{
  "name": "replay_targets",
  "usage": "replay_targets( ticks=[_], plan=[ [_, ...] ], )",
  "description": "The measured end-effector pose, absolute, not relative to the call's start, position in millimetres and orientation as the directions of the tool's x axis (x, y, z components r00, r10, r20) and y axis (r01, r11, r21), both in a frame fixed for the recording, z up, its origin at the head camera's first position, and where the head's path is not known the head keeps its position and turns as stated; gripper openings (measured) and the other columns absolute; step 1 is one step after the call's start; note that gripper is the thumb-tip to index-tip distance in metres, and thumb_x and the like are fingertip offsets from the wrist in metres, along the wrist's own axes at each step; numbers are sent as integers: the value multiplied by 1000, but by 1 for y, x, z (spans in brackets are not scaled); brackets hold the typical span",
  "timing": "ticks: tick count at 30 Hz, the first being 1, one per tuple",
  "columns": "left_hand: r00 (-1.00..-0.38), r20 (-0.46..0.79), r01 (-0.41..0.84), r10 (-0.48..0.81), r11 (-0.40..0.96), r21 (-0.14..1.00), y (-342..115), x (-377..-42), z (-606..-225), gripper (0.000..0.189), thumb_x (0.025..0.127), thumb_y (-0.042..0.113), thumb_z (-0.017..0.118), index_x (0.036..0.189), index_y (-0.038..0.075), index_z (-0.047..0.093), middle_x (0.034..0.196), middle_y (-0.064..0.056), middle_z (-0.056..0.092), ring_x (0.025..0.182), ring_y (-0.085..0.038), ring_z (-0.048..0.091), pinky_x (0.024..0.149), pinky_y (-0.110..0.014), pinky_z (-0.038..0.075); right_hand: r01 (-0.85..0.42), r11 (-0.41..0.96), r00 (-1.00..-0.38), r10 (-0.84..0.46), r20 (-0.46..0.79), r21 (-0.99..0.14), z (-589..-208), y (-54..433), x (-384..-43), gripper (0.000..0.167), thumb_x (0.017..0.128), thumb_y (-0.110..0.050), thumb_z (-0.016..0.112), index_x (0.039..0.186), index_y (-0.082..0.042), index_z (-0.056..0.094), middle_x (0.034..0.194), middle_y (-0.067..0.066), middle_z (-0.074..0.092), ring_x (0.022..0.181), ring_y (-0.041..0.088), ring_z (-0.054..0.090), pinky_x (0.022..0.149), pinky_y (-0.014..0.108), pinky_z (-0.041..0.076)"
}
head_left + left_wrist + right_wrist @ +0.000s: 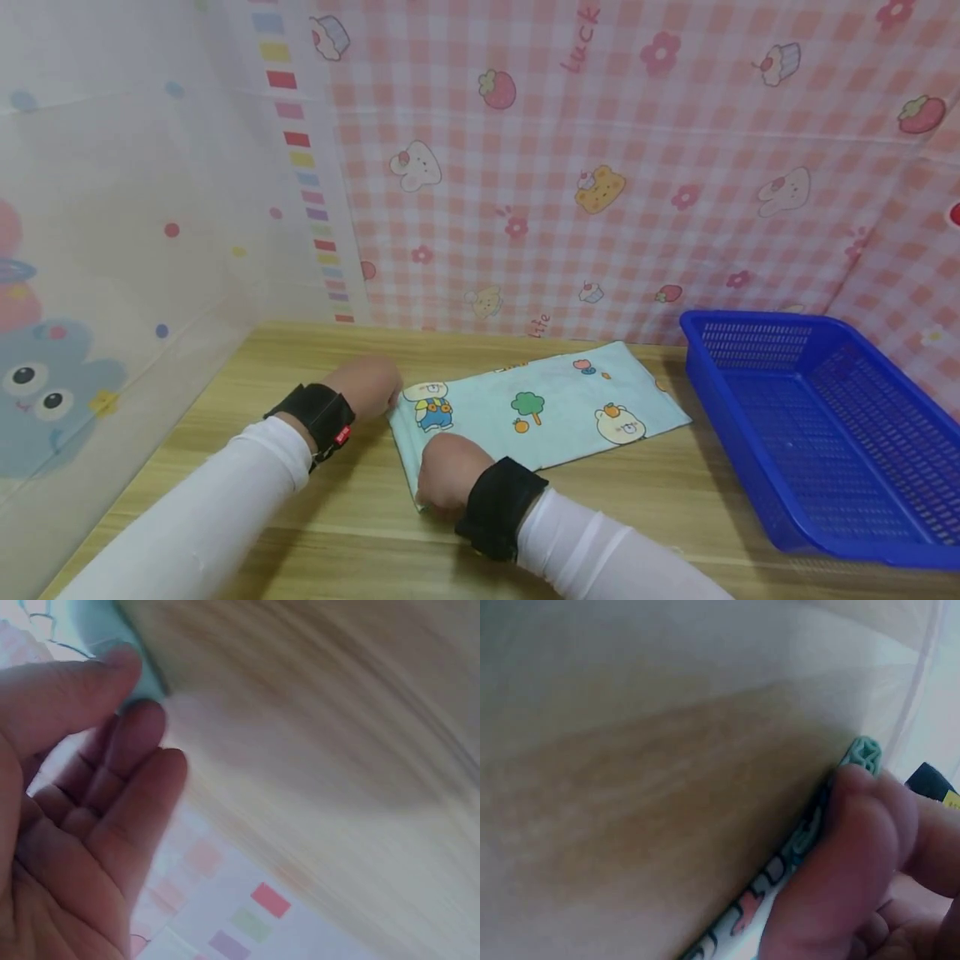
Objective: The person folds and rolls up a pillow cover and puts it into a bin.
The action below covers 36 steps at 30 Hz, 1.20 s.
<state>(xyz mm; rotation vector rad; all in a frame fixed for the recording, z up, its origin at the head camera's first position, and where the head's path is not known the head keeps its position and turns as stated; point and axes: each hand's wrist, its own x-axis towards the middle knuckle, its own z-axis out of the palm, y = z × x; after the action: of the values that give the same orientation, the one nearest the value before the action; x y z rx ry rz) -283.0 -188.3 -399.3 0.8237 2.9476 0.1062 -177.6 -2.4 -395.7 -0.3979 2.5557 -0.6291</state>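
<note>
A light blue cloth [491, 437] printed with cartoon bears, a tree and fruit lies folded in a long strip on the wooden table, slanting up to the right. My left hand [373, 388] pinches its far left corner; in the left wrist view, thumb and fingertip hold the cloth's edge [152, 681]. At the near left corner my right hand [453, 473] grips the cloth between thumb and fingers. The right wrist view shows several layers of the cloth [754, 906] bunched at that corner. The strip's right end lies flat, untouched.
A blue plastic basket [797, 517] with mesh walls stands on the right, close to the cloth's right end. Behind the wooden table [337, 533] hangs a pink checked sheet [525, 167], and a white printed sheet [112, 208] borders the left side.
</note>
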Motion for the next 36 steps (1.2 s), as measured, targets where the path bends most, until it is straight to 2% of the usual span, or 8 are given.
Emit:
replay_targets(
  ticks=[2,7,11,15,21,24,31,36],
  plan=[
    [-835,-54,544,548,835,80,-192,-282,-401,28,87,-4,73,65,13,71,63,7,52,59,-11,40,57,-24,36,-224,866,-854,-395,-339,-447,-395,-3,-175,26,93,-13,74,68,-7,66,61,2,54,55,18,50,53,29,37],
    [-804,-45,589,593,805,74,-197,-278,-400,18,85,-1,79,77,15,79,80,6,63,69,-10,49,67,-25,48,-340,871,-860,-441,-257,-355,-393,-8,-165,21,93,-8,68,72,-8,64,66,1,54,57,17,48,52,30,37],
    [-777,-39,627,629,778,45,-198,-276,-400,14,86,4,82,79,15,78,84,4,61,74,-10,52,72,-27,51,-424,857,-850,-488,-198,-293,-396,-12,-159,22,94,-9,67,73,-9,63,66,0,56,57,15,48,53,29,41],
    [-766,-35,641,642,767,30,-199,-274,-401,8,89,7,81,90,16,80,88,4,60,79,-10,54,77,-29,53,-449,854,-850,-499,-168,-264,-399,-15,-157,24,93,-13,71,71,-11,62,65,-1,57,57,14,49,53,28,44],
    [-797,-78,595,598,801,65,-198,-276,-404,16,97,8,73,107,17,81,94,4,58,83,-12,56,82,-31,54,-389,864,-860,-465,-211,-320,-402,-14,-162,15,96,-10,67,82,-8,65,72,1,58,61,17,52,57,29,44],
    [-806,-113,577,581,814,66,-198,-280,-406,16,100,9,70,107,18,80,96,4,57,84,-12,56,83,-31,54,-347,862,-861,-449,-240,-371,-405,-13,-165,16,94,-8,68,79,-8,64,69,2,57,58,17,51,54,29,41],
    [-813,-223,527,538,843,111,-189,-288,-398,14,102,7,66,103,15,78,104,0,64,90,-16,58,88,-35,55,-255,853,-859,-416,-299,-455,-404,-9,-168,20,91,-8,70,73,-8,62,66,2,54,55,19,51,50,31,39],
    [-829,-245,481,503,864,147,-183,-296,-396,14,99,7,69,90,15,76,96,1,66,85,-16,59,79,-32,53,-215,867,-853,-391,-346,-449,-405,-7,-175,19,93,-10,69,76,-6,62,68,4,54,57,21,52,52,32,40]
  ],
)
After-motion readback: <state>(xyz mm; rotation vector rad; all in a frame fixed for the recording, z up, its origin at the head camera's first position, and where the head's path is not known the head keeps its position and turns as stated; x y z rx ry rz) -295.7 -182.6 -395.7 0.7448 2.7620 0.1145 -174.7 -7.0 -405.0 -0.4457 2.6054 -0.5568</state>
